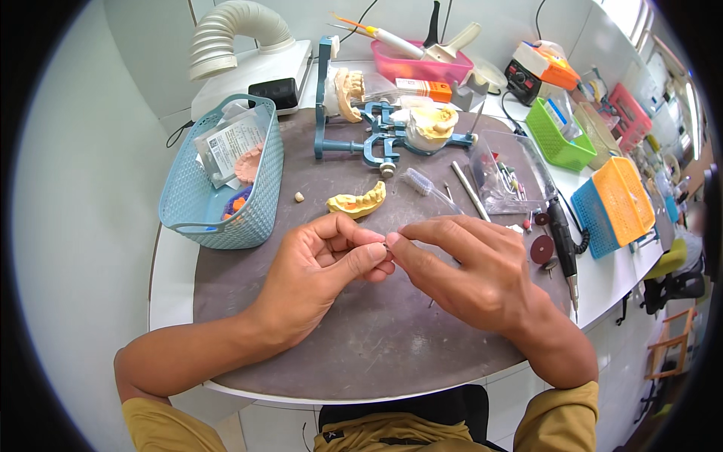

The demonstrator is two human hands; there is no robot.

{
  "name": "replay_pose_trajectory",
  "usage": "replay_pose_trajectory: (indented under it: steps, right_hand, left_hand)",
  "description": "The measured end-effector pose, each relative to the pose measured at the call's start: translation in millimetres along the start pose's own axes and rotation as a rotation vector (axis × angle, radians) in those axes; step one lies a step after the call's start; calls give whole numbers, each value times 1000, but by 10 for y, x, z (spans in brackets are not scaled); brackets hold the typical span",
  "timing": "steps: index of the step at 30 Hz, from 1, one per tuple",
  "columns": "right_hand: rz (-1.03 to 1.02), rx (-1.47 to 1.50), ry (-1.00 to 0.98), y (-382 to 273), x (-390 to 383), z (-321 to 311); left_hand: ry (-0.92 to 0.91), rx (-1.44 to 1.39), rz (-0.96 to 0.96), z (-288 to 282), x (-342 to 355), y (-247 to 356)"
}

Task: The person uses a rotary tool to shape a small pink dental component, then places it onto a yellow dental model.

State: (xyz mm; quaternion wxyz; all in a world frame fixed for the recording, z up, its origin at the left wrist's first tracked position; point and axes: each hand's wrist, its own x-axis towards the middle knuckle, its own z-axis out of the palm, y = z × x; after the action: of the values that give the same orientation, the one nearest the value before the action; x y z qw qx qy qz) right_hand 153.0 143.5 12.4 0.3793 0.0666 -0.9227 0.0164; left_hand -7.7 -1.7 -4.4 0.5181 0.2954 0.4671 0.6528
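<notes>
My left hand (324, 264) and my right hand (474, 271) meet over the near middle of the mat, fingertips pinched together. Between them is a tiny dark piece, mostly hidden by the fingers and too small to name. Just beyond my fingers lies a yellow dental cast section (357, 202). A small tooth-coloured crown (299, 196) rests to its left. Farther back, a blue articulator (384, 143) carries a plaster cast with a row of teeth (348, 94) and a yellow-and-white cast (431, 126).
A blue basket (260, 177) stands at left. Right of the hands lie a brush (426, 183), a metal rod (470, 190), a clear box of burs (520, 197), a dark red disc (541, 249) and a black handpiece (561, 233). Green (565, 151) and orange (623, 197) baskets stand farther right.
</notes>
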Motion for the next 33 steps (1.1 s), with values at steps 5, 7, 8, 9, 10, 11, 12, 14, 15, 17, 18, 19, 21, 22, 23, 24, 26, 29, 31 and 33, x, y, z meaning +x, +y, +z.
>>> replay_pose_trajectory:
  steps: [5, 7, 8, 9, 10, 11, 12, 14, 15, 17, 18, 19, 21, 22, 23, 24, 26, 29, 31, 33]
  right_hand:
    - [-68, 96, 47, -18, -8, 7]
    - [29, 39, 46, -17, 3, -8]
    - [101, 12, 33, -7, 1, -19]
    - [173, -15, 20, 11, -6, -33]
    - [242, -40, 6, 31, -5, -46]
    - [320, -134, -90, 24, 38, -126]
    - [368, -184, -142, 49, 30, -164]
    - [461, -291, -247, 105, 14, -245]
    - [531, -306, -318, 76, 12, -272]
    - [548, -364, -446, 48, -20, -317]
    - [555, -393, -509, 50, -26, -336]
    - [528, -402, -522, 64, -48, -339]
    - [473, -419, -547, 96, -102, -307]
    - [488, -415, -558, 96, -97, -304]
    - [503, -411, -569, 91, -86, -302]
    - [519, -408, -579, 81, -72, -312]
    - [528, -343, -443, 34, -44, -349]
    - [569, -222, -246, -108, 14, -434]
    - [579, -102, -74, -217, 5, -454]
    - [714, 112, -81, -367, -22, -472]
  left_hand:
    - [29, 52, 38, -19, -4, -35]
    - [24, 43, 21, 0, -3, -16]
    - [21, 37, 12, 8, 0, -8]
    - [17, 42, 15, 11, 2, -4]
    - [15, 44, 18, 6, -2, -2]
    - [14, 47, 22, 3, -7, 0]
    - [17, 48, 35, 8, -16, 8]
    - [20, 47, 64, 28, -22, 29]
    - [11, 42, 67, 18, -21, 19]
    - [-8, 36, 72, -17, -7, -16]
    - [-21, 72, 79, -30, 6, -24]
    - [-36, 108, 81, -39, 21, -36]
    - [-50, 167, 93, -48, 28, -56]
    - [-49, 190, 107, -44, 25, -54]
    - [-49, 212, 122, -40, 21, -53]
    - [-50, 213, 131, -39, 22, -57]
    - [-52, 211, 154, -42, 20, -71]
    - [-43, 173, 134, -24, 0, -43]
    - [-37, 144, 129, -23, 4, -36]
    - [-34, 112, 132, -41, 16, -42]
